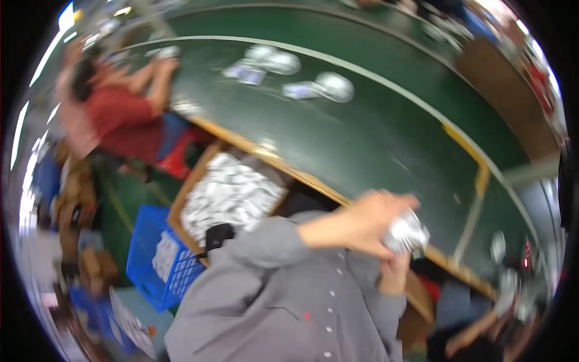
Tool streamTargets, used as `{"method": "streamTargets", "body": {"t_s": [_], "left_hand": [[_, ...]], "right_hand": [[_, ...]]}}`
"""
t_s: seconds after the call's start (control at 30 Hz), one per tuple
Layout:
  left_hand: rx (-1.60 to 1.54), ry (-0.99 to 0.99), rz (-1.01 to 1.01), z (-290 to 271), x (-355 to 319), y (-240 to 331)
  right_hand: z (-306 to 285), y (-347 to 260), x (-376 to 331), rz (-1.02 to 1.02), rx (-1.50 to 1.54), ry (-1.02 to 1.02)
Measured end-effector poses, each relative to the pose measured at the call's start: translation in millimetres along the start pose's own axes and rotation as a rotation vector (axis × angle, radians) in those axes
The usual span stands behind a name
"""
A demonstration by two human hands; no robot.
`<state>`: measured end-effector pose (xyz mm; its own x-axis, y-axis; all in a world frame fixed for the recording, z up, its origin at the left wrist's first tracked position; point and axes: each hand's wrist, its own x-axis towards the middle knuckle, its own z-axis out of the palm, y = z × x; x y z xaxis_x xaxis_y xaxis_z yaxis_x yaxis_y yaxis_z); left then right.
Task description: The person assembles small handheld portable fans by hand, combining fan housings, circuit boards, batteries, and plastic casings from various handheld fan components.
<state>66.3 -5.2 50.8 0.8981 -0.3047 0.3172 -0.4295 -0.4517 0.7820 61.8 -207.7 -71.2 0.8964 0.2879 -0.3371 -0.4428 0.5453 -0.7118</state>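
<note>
Over the near edge of the green bench (362, 139), the left hand (368, 220) closes its fingers around a crumpled silvery packet (407, 232), steadied from below by the right hand (395, 274), whose fingers stay hidden.

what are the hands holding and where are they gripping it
Both hands hold a small silvery packet: the left hand wraps its top, the right hand is under it. The exact grip is blurred.
</note>
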Motion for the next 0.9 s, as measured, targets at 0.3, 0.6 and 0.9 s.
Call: {"method": "streamTargets", "body": {"t_s": [0.3,0.6,0.9], "left_hand": [[0.01,0.133,0.049,10,15,-9],[0.667,0.505,-0.171,-111,30,-196],[1.021,0.222,-0.468,-116,27,-215]], "right_hand": [[52,-50,-5,-0.041,0.36,-0.135],[-40,-92,1,-0.281,0.455,-0.065],[-186,-172,38,-0.996,-1.947,0.592]]}}
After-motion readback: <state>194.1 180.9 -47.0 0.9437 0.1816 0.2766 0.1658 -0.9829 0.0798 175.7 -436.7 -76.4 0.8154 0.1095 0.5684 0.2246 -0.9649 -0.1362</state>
